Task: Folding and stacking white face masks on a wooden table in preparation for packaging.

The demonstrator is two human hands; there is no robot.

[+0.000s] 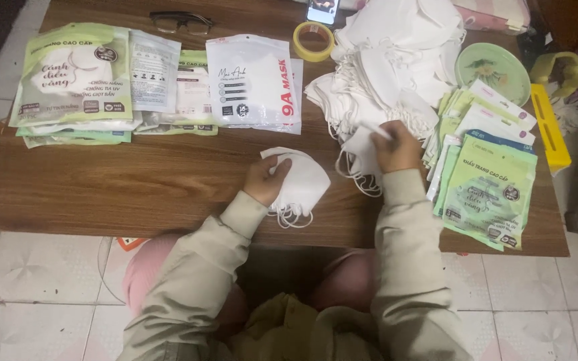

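Observation:
My left hand (265,178) rests on a small stack of folded white face masks (304,182) lying on the wooden table (135,187), ear loops hanging toward the front edge. My right hand (396,147) grips a single white mask (362,148) at the foot of a big heap of white masks (389,60) at the back centre-right. Both sleeves are pale khaki.
Green and white mask packets (75,73) lie at the back left, one white packet (254,81) in the middle, and green empty pouches (490,187) fanned at the right. A tape roll (314,40), glasses (180,22), a phone (323,10), a green plate (493,70) and a yellow box (548,124) are also there.

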